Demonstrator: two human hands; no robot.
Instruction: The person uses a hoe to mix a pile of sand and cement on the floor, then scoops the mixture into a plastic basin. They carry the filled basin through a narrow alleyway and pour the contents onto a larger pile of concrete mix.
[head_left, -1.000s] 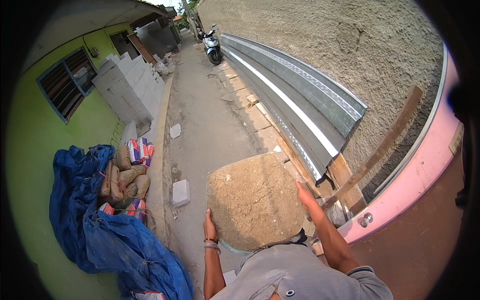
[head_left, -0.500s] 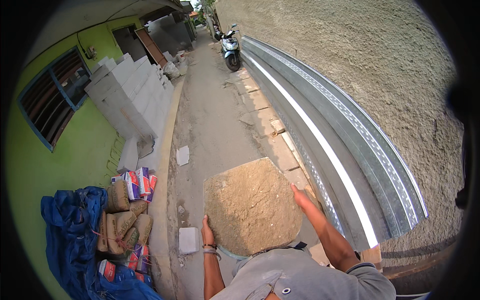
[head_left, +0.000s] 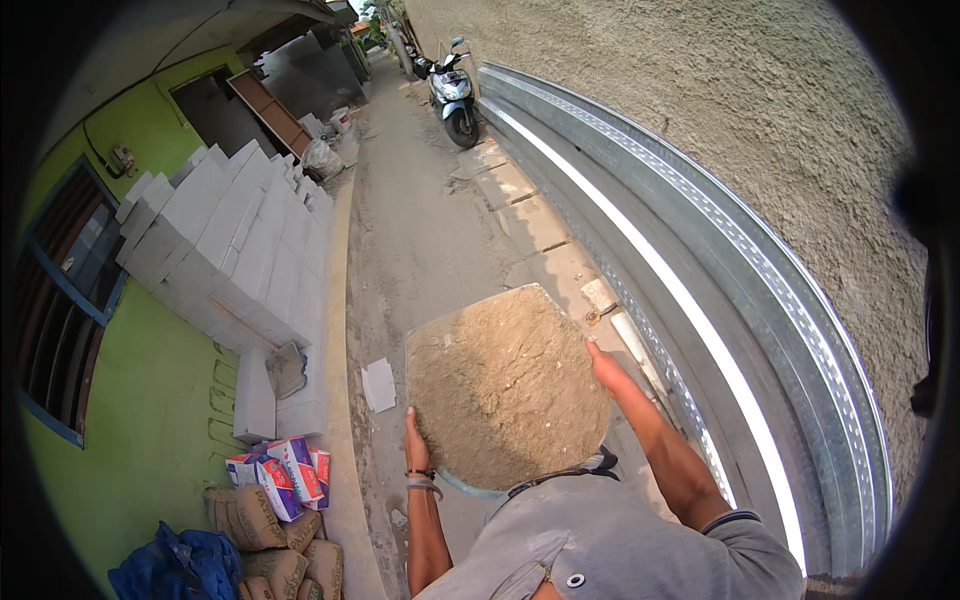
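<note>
A wide, shallow tub [head_left: 468, 487] heaped with brown sand [head_left: 510, 385] is in front of my waist, its near edge close to my grey shirt. My left hand [head_left: 416, 445], with bands at the wrist, is closed on the tub's left side. On the opposite side my right hand [head_left: 604, 366] grips the rim, thumb uppermost. The sand hides most of the tub, and the fingers under its edges are out of sight.
On the left stand stacked white blocks [head_left: 240, 240], a shovel [head_left: 286, 370], brown paper sacks [head_left: 245, 517] and a blue tarp [head_left: 178, 565]. Long metal sheets [head_left: 690, 260] line the right wall. Farther along the alley is a parked motor scooter [head_left: 453, 98]. A white slab [head_left: 379, 385] lies on the ground.
I have moved forward along the alley with the tub. The scooter looks nearer, while the sacks and tarp have slid toward the lower edge. Both hands keep their hold.
</note>
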